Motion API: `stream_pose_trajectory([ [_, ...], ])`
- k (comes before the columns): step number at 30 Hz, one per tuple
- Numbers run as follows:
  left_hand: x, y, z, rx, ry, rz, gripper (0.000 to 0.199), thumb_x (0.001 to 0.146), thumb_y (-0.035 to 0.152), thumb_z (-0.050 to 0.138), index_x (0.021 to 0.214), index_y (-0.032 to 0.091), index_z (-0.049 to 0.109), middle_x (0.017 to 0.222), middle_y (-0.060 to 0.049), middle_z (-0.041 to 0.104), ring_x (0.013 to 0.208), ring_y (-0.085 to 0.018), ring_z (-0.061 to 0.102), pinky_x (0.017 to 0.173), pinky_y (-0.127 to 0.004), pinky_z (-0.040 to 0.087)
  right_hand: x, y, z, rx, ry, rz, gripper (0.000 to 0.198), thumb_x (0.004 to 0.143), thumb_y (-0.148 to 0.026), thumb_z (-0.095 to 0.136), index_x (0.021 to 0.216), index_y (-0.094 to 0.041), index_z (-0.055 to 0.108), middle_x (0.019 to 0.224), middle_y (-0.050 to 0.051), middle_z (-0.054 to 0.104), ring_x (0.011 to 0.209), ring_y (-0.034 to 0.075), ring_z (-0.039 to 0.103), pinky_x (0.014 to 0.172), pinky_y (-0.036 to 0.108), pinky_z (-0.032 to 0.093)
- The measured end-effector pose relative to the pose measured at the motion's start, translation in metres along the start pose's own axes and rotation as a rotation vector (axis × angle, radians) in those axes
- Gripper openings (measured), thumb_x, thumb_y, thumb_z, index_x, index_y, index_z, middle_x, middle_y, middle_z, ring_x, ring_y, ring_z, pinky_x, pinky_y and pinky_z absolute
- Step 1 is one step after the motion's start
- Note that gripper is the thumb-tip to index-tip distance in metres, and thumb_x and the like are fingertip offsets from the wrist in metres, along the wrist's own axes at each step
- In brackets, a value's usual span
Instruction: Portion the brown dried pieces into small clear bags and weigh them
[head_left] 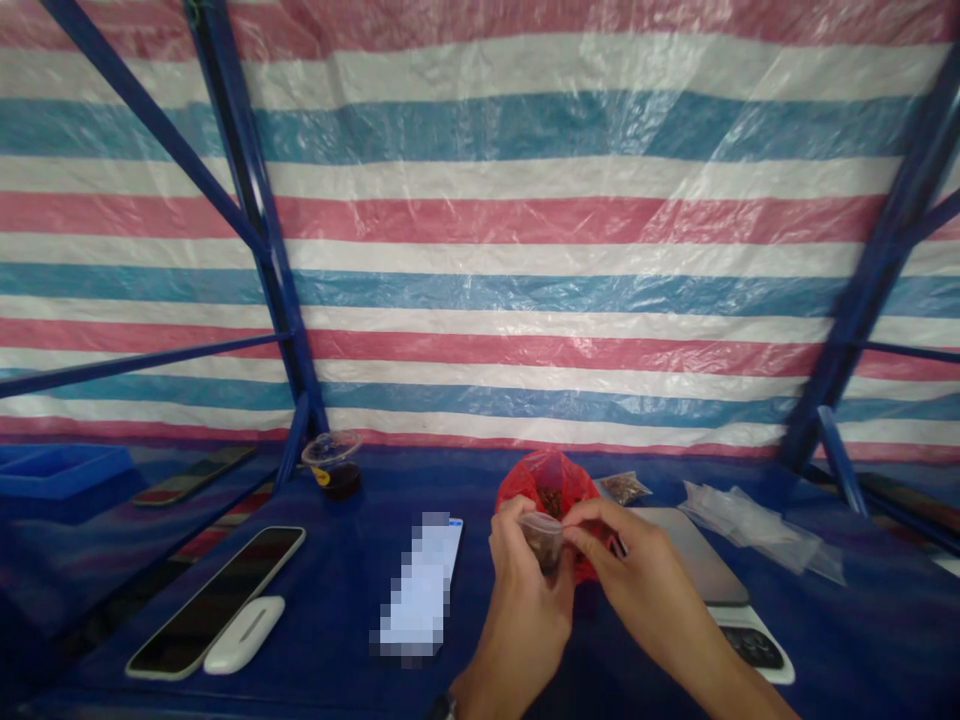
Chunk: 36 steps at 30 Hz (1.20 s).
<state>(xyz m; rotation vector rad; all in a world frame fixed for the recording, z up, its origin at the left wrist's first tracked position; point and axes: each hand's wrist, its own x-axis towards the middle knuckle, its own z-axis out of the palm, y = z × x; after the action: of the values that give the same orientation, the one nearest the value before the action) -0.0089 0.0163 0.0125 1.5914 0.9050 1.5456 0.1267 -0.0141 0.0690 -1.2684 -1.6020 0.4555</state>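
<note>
"Which step is in hand?"

"Apparently working the mouth of the small clear plastic bag (545, 545), before the red plastic bag (551, 468): left hand (523, 560) curled around it, right hand (626, 540) pinching near its rim."

"Next move?"

"Probably calls for holding it steady, contents inside."

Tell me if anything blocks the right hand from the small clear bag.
Nothing visible does: the right hand is at the edge of the small clear bag, which the left hand holds; the red bag isn't between them.
</note>
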Motion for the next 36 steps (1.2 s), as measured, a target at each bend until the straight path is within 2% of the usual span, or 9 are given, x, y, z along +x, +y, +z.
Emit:
stream_pose_trajectory([
  [3,0.004,0.005,-0.001,-0.053,-0.148,-0.065,0.054,0.088,0.023,0.074,0.137,0.024,0.051,0.129,-0.011,0.066,0.118,-0.027,0.067,0.102,-0.041,0.054,0.004,0.005,-0.009,0.059,0.059,0.074,0.017,0.089,-0.037,0.064,0.089,-0.026,0.077,0.090,0.003,0.080,0.083,0.022,0.075,0.075,0.030,0.059],
  [7,0.009,0.008,-0.006,-0.020,-0.344,-0.120,0.032,0.092,0.021,0.066,0.124,0.024,0.063,0.122,-0.008,0.073,0.112,-0.026,0.071,0.102,-0.041,0.054,0.006,0.010,-0.020,0.026,0.139,0.052,0.021,0.086,-0.033,0.064,0.101,-0.024,0.077,0.095,0.005,0.082,0.086,0.024,0.078,0.080,0.032,0.061],
  [11,0.006,0.008,-0.007,-0.027,-0.340,-0.113,0.051,0.089,0.028,0.075,0.138,0.025,0.059,0.138,-0.010,0.069,0.126,-0.028,0.065,0.110,-0.043,0.050,0.004,0.013,-0.026,-0.080,0.114,-0.043,0.022,0.090,-0.027,0.058,0.104,-0.025,0.075,0.094,0.005,0.081,0.086,0.023,0.077,0.079,0.033,0.060],
  [13,0.005,0.009,-0.006,-0.044,-0.343,-0.088,0.044,0.097,0.039,0.068,0.138,0.025,0.061,0.140,-0.010,0.068,0.129,-0.027,0.064,0.112,-0.042,0.048,0.003,0.014,-0.026,-0.101,0.085,-0.074,0.025,0.092,-0.025,0.056,0.109,-0.026,0.074,0.093,0.005,0.079,0.086,0.023,0.076,0.079,0.034,0.060],
  [16,0.007,0.007,-0.004,-0.051,-0.307,-0.098,0.039,0.106,0.053,0.047,0.117,0.024,0.070,0.118,-0.008,0.075,0.109,-0.024,0.071,0.099,-0.037,0.054,0.000,0.016,-0.022,-0.027,0.061,-0.056,0.026,0.094,-0.026,0.056,0.116,-0.026,0.069,0.091,0.003,0.076,0.083,0.021,0.074,0.077,0.033,0.060],
  [19,0.010,0.004,-0.003,-0.069,-0.245,-0.154,0.048,0.105,0.063,0.044,0.100,0.022,0.069,0.096,-0.005,0.075,0.089,-0.023,0.070,0.083,-0.033,0.055,-0.002,0.019,-0.014,0.172,0.037,-0.004,0.029,0.095,-0.034,0.061,0.123,-0.026,0.063,0.092,0.002,0.074,0.083,0.020,0.073,0.076,0.031,0.061],
  [25,0.009,0.005,-0.001,-0.132,-0.264,-0.168,0.044,0.102,0.063,0.053,0.098,0.021,0.067,0.094,-0.004,0.074,0.087,-0.021,0.068,0.080,-0.030,0.052,-0.004,0.025,-0.002,0.386,0.049,0.061,0.025,0.094,-0.043,0.067,0.109,-0.027,0.057,0.088,0.001,0.070,0.079,0.019,0.070,0.073,0.031,0.060],
  [32,0.009,0.008,0.001,-0.176,-0.256,-0.167,0.044,0.101,0.063,0.054,0.097,0.021,0.068,0.096,-0.005,0.076,0.086,-0.021,0.070,0.080,-0.030,0.054,-0.005,0.023,0.002,0.302,0.046,0.043,0.031,0.096,-0.041,0.062,0.121,-0.026,0.053,0.086,-0.001,0.068,0.080,0.019,0.069,0.078,0.032,0.056],
  [36,0.008,0.008,0.002,-0.193,-0.256,-0.158,0.040,0.101,0.060,0.056,0.095,0.022,0.067,0.098,-0.005,0.076,0.089,-0.021,0.071,0.083,-0.030,0.055,-0.005,0.022,0.005,0.275,0.075,0.024,0.023,0.095,-0.038,0.061,0.113,-0.026,0.054,0.086,-0.001,0.069,0.082,0.019,0.069,0.079,0.032,0.056],
])
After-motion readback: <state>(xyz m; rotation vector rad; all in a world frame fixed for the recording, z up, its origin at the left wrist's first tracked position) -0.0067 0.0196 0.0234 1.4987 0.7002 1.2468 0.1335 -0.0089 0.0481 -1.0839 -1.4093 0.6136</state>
